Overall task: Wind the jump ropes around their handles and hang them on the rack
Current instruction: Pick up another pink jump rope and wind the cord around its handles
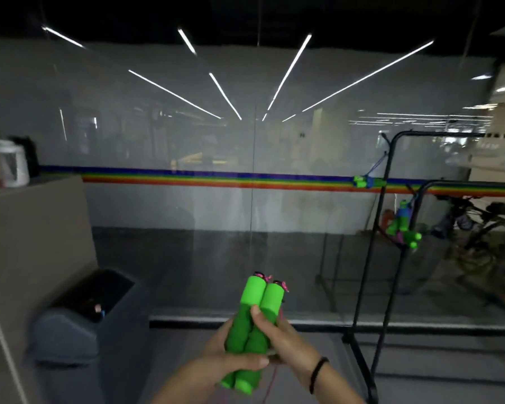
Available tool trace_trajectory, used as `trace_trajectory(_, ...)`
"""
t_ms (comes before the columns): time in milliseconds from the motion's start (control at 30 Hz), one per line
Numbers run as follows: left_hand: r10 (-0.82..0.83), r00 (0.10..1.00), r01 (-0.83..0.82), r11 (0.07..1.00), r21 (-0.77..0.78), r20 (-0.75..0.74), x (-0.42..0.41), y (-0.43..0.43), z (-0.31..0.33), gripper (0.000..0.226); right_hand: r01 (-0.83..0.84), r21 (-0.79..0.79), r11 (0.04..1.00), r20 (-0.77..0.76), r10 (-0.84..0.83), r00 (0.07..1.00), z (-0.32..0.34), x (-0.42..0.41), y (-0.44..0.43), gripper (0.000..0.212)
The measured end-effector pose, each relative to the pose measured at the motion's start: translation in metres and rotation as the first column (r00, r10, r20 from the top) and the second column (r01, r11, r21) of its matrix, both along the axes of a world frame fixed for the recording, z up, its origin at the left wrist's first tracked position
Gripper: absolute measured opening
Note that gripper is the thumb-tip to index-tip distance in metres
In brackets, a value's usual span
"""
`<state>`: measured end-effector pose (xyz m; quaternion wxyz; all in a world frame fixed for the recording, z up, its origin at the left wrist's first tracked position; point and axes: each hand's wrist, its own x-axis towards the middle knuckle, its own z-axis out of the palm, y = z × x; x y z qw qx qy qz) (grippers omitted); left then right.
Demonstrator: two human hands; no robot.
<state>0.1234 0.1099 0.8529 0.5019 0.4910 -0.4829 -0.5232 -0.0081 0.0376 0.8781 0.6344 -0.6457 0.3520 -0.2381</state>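
Green foam handles (pixel 255 319) stand low in the middle of the view, two of them pressed side by side and pointing up and a little away from the person. The left grip (pixel 233 355) comes from below and is clenched around their lower half, with its thumb lying across the front. The right grip (pixel 279 342) grasps the same pair from the right side; its thumb presses on the place where the two handles meet, and its other fingers are hidden behind them. A thin pink rope (pixel 271 382) hangs down under the hands, and small pink pieces show at the upper ends of the handles. On the right wrist there is a black band (pixel 317 374). To the right stands a black metal rack (pixel 473 185), well apart from the hands. One wound jump rope (pixel 361 181) with green handles and a blue cord hangs from its higher rail, and a second wound bundle (pixel 403 227) hangs from the lower rail, nearer to the camera. Behind everything is a glass wall with a rainbow stripe (pixel 216 178) across it. On the left a grey counter (pixel 32 228) carries a white container (pixel 16 166), and a dark bin (pixel 82 313) stands on the floor beside it.
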Motion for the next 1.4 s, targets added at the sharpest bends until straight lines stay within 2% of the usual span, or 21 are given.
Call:
trace_trajectory(33,0.008,1.0,-0.007,1.0,0.008,-0.008,0.001,0.0,0.005,0.094,0.008,-0.09,0.996,-0.131,-0.02,0.991,0.006,-0.012,-0.005,0.05)
trace_trajectory(100,0.008,1.0,-0.008,1.0,0.03,-0.012,0.0,0.0,0.019,0.083,0.193,-0.289,0.938,-0.226,-0.262,0.938,0.008,-0.035,-0.03,0.073)
trace_trajectory(167,-0.028,0.999,0.029,0.999,0.017,-0.016,-0.002,-0.003,0.034,0.071,0.443,-0.398,0.803,-0.044,-0.499,0.866,0.004,-0.048,-0.055,0.07)
trace_trajectory(200,-0.057,0.998,0.057,0.998,0.014,0.0,-0.004,-0.004,0.043,0.069,0.454,-0.38,0.806,0.054,-0.47,0.881,0.005,-0.048,-0.063,0.066)
trace_trajectory(267,-0.104,0.993,0.104,0.995,0.002,0.055,-0.008,-0.01,0.056,0.066,0.314,-0.265,0.912,0.218,-0.26,0.941,0.007,-0.038,-0.071,0.06)
trace_trajectory(333,-0.105,0.991,0.106,0.994,-0.017,0.08,-0.014,-0.02,0.068,0.061,0.158,-0.073,0.985,0.376,-0.12,0.919,0.009,-0.026,-0.076,0.055)
trace_trajectory(433,-0.067,0.996,0.07,0.996,-0.055,0.054,-0.023,-0.035,0.085,0.057,0.059,0.097,0.994,0.512,-0.1,0.853,0.011,-0.024,-0.079,0.052)
trace_trajectory(467,-0.058,0.997,0.061,0.995,-0.073,0.045,-0.024,-0.039,0.091,0.059,0.066,0.087,0.994,0.529,-0.102,0.842,0.008,-0.026,-0.082,0.05)
trace_trajectory(567,-0.003,0.998,0.01,0.995,-0.101,0.067,-0.024,-0.055,0.107,0.064,0.214,-0.051,0.975,0.461,-0.167,0.872,-0.009,-0.036,-0.092,0.044)
trace_trajectory(633,0.024,0.996,-0.013,0.992,-0.127,0.086,-0.025,-0.067,0.116,0.06,0.311,-0.316,0.896,0.305,-0.214,0.928,-0.023,-0.045,-0.094,0.035)
trace_trajectory(667,0.047,0.995,-0.034,0.989,-0.142,0.09,-0.025,-0.074,0.12,0.059,0.295,-0.501,0.814,0.186,-0.232,0.955,-0.027,-0.051,-0.094,0.033)
trace_trajectory(733,0.122,0.974,-0.088,0.98,-0.18,0.189,-0.025,-0.089,0.123,0.054,0.072,-0.764,0.642,-0.093,-0.219,0.971,-0.022,-0.066,-0.089,0.029)
trace_trajectory(800,0.213,0.846,-0.094,0.962,-0.257,0.489,-0.022,-0.104,0.119,0.053,-0.22,-0.831,0.511,-0.366,-0.204,0.908,-0.003,-0.081,-0.086,0.029)
trace_trajectory(900,0.256,0.425,-0.001,0.959,-0.282,0.868,-0.029,-0.12,0.109,0.058,-0.483,-0.816,0.319,-0.562,-0.239,0.792,0.043,-0.103,-0.085,0.026)
trace_trajectory(1000,0.207,0.008,0.145,0.968,-0.206,0.978,-0.058,-0.124,0.102,0.057,-0.529,-0.828,0.183,-0.559,-0.215,0.8,0.078,-0.121,-0.1,0.024)
trace_trajectory(1067,0.195,-0.133,0.273,0.95,-0.153,0.972,-0.076,-0.124,0.099,0.049,-0.53,-0.824,0.201,-0.56,-0.144,0.816,0.093,-0.131,-0.116,0.018)
trace_trajectory(1100,0.198,-0.169,0.321,0.937,-0.136,0.965,-0.083,-0.123,0.099,0.045,-0.522,-0.814,0.255,-0.555,-0.074,0.829,0.097,-0.135,-0.125,0.013)
trace_trajectory(1167,0.215,-0.16,0.379,0.914,-0.141,0.963,-0.09,-0.12,0.102,0.038,-0.45,-0.773,0.448,-0.445,0.123,0.887,0.098,-0.142,-0.142,0.007)
trace_trajectory(1267,0.204,0.003,0.381,0.905,-0.189,0.979,-0.09,-0.114,0.113,0.046,-0.326,-0.573,0.752,-0.069,0.352,0.933,0.084,-0.151,-0.155,0.026)
trace_trajectory(1333,0.181,0.168,0.357,0.905,-0.231,0.969,-0.087,-0.11,0.115,0.05,-0.273,-0.445,0.853,0.114,0.356,0.927,0.065,-0.15,-0.163,0.032)
trace_trajectory(1400,0.145,0.466,0.297,0.904,-0.309,0.873,-0.083,-0.107,0.114,0.053,-0.171,-0.306,0.937,0.248,0.252,0.935,0.049,-0.147,-0.165,0.038)
